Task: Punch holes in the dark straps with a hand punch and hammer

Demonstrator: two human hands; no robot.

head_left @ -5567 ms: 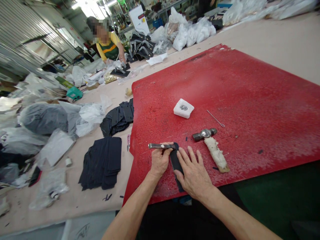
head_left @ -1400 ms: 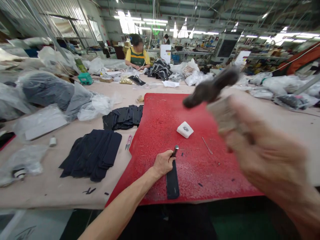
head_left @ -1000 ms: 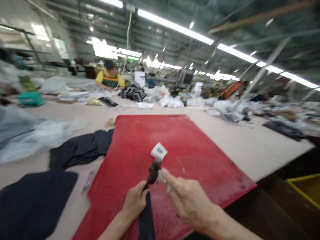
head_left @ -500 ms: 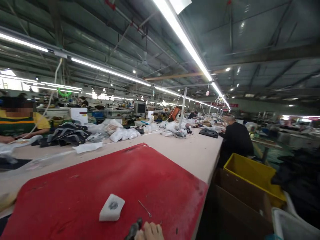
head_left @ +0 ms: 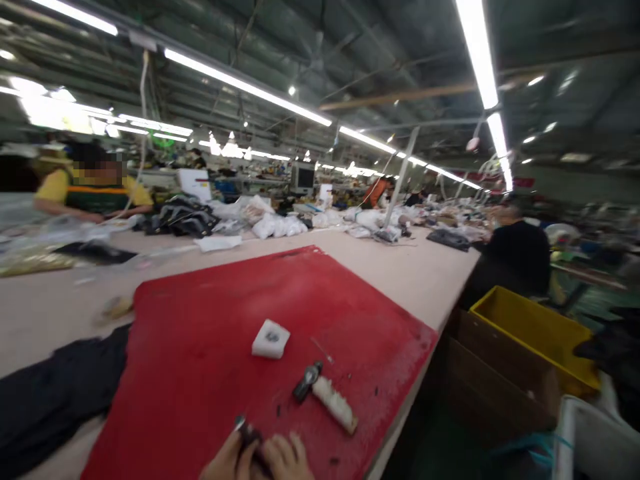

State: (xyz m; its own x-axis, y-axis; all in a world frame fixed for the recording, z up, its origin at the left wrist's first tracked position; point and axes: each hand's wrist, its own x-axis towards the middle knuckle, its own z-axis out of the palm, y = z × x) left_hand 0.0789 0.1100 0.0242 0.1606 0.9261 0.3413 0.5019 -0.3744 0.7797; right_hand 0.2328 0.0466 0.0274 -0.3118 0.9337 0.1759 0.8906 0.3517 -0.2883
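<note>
At the bottom edge, my left hand (head_left: 226,460) closes its fingers on a small dark object (head_left: 250,443) with a shiny tip. My right hand (head_left: 287,459) is right beside it, fingers bent against the same dark object. What exactly the object is stays blurred. A hammer (head_left: 327,398) with a dark head and a pale wrapped handle lies just above and right of my hands on the red board (head_left: 200,340). Behind it rest a white block (head_left: 271,339) with a dark mark on top and a thin metal pin (head_left: 323,350).
Dark cloth (head_left: 65,393) lies at the left. Plastic bags and dark pieces line the table's far side, where a person in yellow sleeves (head_left: 100,193) sits. A person in black (head_left: 520,253) is at the right, behind a yellow crate (head_left: 535,337) and brown boxes.
The view has tilted down and turned left. The hammer, earlier beside a hand at the bottom edge, now lies free on the red board. Both hands now show together at the dark object.
</note>
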